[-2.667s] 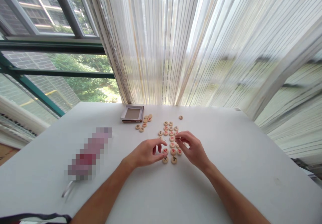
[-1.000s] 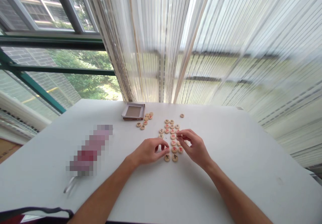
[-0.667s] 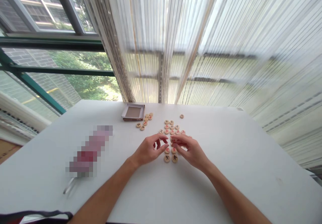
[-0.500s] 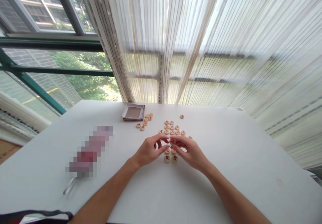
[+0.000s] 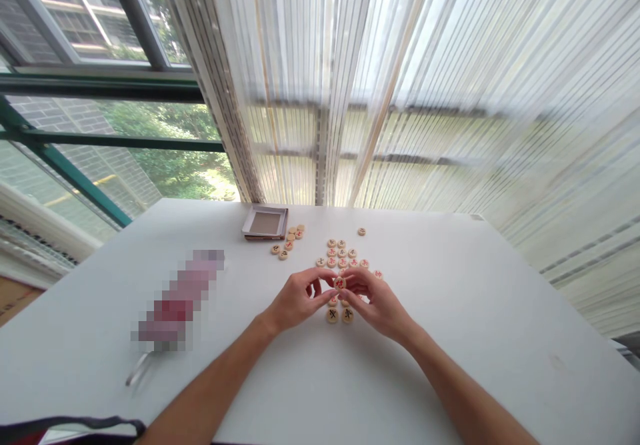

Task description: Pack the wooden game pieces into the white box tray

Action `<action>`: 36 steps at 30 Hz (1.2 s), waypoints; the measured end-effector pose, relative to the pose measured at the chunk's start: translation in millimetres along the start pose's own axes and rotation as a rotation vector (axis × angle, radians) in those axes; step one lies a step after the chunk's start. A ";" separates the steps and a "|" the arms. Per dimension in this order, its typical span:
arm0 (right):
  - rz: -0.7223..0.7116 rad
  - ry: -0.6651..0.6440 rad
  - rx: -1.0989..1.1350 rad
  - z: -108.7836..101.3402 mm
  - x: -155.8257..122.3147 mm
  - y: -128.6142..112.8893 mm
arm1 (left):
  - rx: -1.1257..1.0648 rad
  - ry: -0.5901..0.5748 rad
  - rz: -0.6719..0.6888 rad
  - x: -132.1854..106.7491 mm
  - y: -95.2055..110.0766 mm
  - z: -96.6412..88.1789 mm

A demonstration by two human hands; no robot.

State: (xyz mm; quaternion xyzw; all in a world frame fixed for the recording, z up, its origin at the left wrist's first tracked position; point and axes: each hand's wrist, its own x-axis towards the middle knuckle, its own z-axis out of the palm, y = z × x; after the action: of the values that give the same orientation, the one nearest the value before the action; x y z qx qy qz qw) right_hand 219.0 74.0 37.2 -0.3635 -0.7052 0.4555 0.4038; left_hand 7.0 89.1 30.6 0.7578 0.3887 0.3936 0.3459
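The left hand (image 5: pixel 294 298) and right hand (image 5: pixel 381 298) pinch a red-marked disc (image 5: pixel 340 284), with a shallow box (image 5: pixel 265 223) at its ten o'clock.

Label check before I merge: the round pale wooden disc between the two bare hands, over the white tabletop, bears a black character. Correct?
No: in the head view, the character on the round pale wooden disc is red, not black. The rest stands: it is between the bare left hand and bare right hand, over the white tabletop.
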 end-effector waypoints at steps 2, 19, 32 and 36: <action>-0.003 0.002 0.005 0.4 0.3 -0.2 | -0.008 -0.005 -0.007 0.3 1.0 -0.3; -0.018 0.031 -0.073 -0.3 1.1 2.6 | -0.034 0.003 -0.019 0.6 2.3 1.1; -0.009 0.045 -0.052 0.3 1.6 0.3 | -0.027 -0.022 0.003 -0.7 0.6 1.6; 0.027 0.053 -0.052 1.0 1.8 1.1 | -0.025 -0.053 0.025 -2.2 0.4 3.3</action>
State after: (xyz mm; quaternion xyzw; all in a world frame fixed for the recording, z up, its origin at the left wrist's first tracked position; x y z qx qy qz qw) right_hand 217.5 75.6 36.3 -0.3951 -0.7011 0.4325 0.4065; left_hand 9.2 86.3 28.7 0.7685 0.3651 0.3824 0.3605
